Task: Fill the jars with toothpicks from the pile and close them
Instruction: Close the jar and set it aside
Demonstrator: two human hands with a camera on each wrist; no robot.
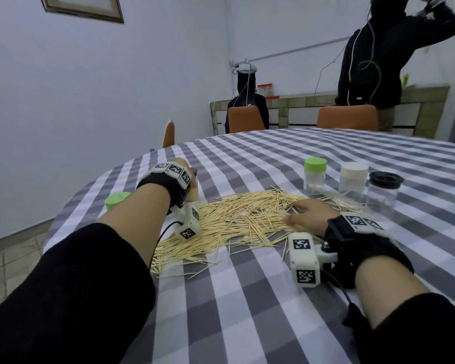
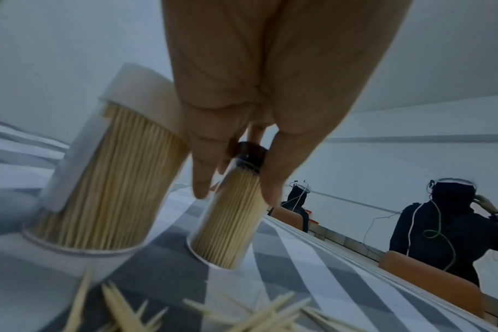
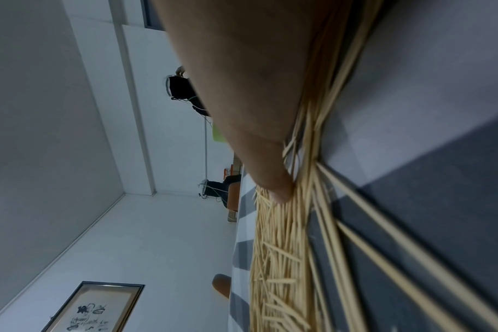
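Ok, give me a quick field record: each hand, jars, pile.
left hand: grip on the dark lid of a full jar, at the table's left
white-lidded full jar: stands beside it, closed
right hand: flat on the toothpick pile, fingers straight
right-side jars: green-lidded, white-lidded, black-lidded; nearly empty, lids on
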